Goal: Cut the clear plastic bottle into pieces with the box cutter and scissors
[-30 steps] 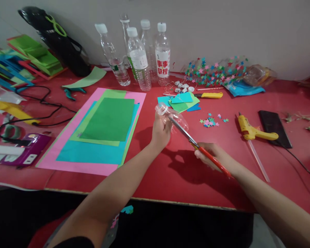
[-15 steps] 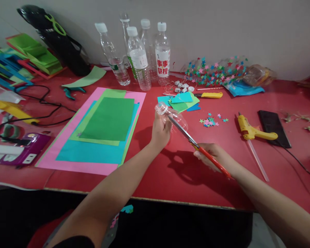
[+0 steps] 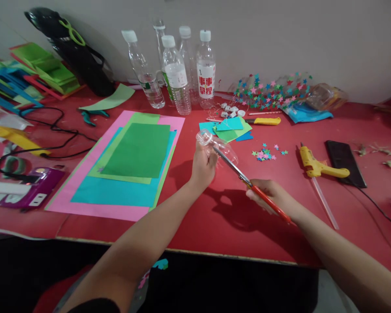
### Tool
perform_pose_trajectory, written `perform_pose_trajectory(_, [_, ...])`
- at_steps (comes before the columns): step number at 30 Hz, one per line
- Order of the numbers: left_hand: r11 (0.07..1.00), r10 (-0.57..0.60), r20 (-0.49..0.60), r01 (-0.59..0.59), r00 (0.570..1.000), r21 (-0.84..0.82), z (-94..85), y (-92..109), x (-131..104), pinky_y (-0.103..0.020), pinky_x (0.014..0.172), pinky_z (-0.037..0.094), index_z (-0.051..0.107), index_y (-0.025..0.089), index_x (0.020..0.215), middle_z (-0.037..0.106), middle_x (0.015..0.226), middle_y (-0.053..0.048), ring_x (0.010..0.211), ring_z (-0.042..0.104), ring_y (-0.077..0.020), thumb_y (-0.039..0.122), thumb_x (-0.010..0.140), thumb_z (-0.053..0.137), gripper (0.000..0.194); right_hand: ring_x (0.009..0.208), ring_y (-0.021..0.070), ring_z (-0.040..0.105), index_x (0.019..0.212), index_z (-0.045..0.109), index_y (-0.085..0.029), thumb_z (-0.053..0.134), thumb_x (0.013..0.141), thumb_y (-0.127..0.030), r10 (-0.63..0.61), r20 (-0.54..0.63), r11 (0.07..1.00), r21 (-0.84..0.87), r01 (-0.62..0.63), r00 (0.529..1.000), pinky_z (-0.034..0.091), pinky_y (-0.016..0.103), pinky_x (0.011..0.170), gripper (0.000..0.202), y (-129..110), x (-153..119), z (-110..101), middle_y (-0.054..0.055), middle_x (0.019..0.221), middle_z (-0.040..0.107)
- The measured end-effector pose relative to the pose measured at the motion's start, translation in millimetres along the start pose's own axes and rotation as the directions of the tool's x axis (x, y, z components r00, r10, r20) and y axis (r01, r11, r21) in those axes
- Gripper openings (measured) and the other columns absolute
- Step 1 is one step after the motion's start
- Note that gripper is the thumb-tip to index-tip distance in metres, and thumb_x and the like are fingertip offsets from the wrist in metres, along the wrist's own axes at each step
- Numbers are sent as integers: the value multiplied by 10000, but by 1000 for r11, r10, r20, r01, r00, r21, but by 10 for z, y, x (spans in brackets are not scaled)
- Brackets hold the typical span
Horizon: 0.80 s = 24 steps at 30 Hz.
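My left hand [image 3: 203, 165] is closed around the neck end of a clear plastic bottle piece [image 3: 227, 150], held above the red table [image 3: 195, 226]. The bottle's neck points up and away to the left, and its wider part spreads to the right. My right hand [image 3: 270, 194] grips red-handled scissors [image 3: 267, 201]. Their metal blades lie against the bottle piece, close to my left fingers; whether plastic sits between them I cannot tell. The right fingers are partly hidden behind the handles.
Several plastic bottles [image 3: 179, 80] stand by the wall. Stacked coloured paper [image 3: 135, 150] lies left. A yellow glue gun [image 3: 321, 164] and a black phone [image 3: 346, 163] lie right. Beyond my hands are a yellow cutter [image 3: 266, 121], paper stars [image 3: 265, 153] and a star-filled bottle [image 3: 270, 92].
Almost nothing differs. The view has shifted very slightly, and the scissors' handles look a little closer together. Both hands keep their hold in the same place.
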<state>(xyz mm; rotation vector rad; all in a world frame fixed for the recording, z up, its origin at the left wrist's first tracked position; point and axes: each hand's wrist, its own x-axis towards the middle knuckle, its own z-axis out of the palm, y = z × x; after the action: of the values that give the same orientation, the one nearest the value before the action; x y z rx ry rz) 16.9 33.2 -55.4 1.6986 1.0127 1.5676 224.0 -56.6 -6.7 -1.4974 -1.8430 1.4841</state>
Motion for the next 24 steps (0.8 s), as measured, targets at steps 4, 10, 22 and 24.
perform_pose_trajectory(4, [1000,0,18,-1,1000,21,15,-4,4,-438,924,513,506,228,1060,713,1036,-101,1010,693,-243,446,978,468,236,466,85,346,673,388,-229,561,819,-723,8,3,1000,-13,-8,1000,242,244,456,544,3,-7,-5,-64,524,386])
perform_pose_trajectory(10, [1000,10,13,-10,1000,22,16,10,2,-420,904,519,505,228,1048,727,980,-83,933,709,-224,497,971,480,281,437,77,323,638,348,-235,605,800,-698,44,-3,999,23,-44,999,228,242,442,554,-61,-13,5,-78,496,345])
perform_pose_trajectory(22, [950,-223,35,225,974,-217,99,135,31,-406,908,514,546,235,935,712,937,-75,946,692,-234,545,892,591,316,406,91,412,711,490,-210,616,810,-684,45,54,999,7,-46,998,313,240,416,500,-81,-17,-80,-67,506,428])
perform_pose_trajectory(24, [944,-255,26,254,967,-208,86,97,31,-399,907,512,544,228,942,707,959,-76,940,685,-226,527,874,625,317,398,97,432,728,508,-205,608,816,-687,75,76,997,9,-76,994,336,241,413,500,-71,-25,-97,-69,506,427])
